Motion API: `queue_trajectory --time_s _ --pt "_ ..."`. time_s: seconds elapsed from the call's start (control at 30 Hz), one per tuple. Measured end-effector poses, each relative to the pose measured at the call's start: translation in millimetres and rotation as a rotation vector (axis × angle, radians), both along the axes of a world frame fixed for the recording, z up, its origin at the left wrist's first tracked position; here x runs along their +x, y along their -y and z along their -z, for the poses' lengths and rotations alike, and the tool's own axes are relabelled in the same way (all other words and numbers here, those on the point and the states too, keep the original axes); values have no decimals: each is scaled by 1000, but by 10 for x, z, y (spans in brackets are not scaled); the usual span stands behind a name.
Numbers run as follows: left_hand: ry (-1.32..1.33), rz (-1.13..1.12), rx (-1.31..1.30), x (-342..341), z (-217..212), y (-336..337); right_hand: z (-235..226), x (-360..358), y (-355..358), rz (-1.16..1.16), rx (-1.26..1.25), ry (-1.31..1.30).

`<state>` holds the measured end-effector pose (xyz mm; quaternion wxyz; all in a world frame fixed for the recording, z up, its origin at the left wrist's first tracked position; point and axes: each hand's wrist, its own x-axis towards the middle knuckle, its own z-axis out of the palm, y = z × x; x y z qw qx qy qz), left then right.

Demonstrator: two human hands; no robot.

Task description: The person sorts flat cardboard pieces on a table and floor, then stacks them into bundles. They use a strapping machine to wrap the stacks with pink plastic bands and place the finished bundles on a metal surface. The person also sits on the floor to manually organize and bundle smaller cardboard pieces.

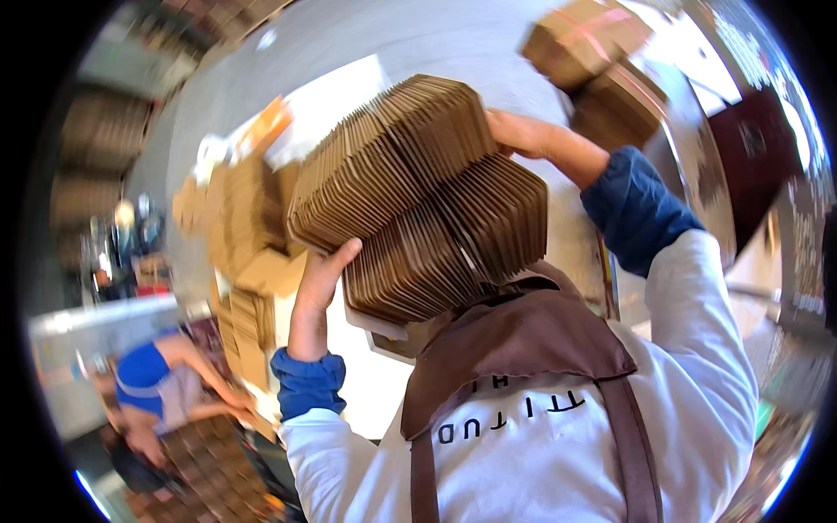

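A large load of folded brown cardboard pieces (pixel 397 152), packed upright side by side in two rows, is in front of my chest. My left hand (pixel 324 277) grips its left side, thumb up along the edges and the other fingers hidden. At the far right corner my right hand (pixel 523 135) is closed against the load, its fingertips partly out of sight. The near row of cardboard rests close to my brown apron (pixel 523 349).
Stacked flat cardboard (pixel 240 209) stands on the white table (pixel 349 83) to the left. A co-worker in blue (pixel 144 375) reaches toward cardboard at lower left. Strapped brown cartons (pixel 588 44) sit at upper right, near a dark red panel (pixel 754 166).
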<state>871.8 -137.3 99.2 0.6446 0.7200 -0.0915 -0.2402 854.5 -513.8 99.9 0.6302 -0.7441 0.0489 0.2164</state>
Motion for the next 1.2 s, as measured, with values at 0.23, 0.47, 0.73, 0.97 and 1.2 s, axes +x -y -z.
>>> queue_trajectory --time_s 0.23,0.47,0.73,0.97,1.2 --pt "-516 654 18 -63 342 2283 979 -1984 2029 400 17 13" --pt "-698 941 350 -883 317 4105 896 -4155 2326 775 180 104" --pt "-777 1451 502 -1422 890 5597 1305 -5335 2367 946 46 32" --pt "-737 1731 716 -1626 1581 6534 1840 -5609 2429 894 -334 -189" --pt "-540 1843 1082 -2016 2141 6902 2751 -5562 2332 1492 350 -735"
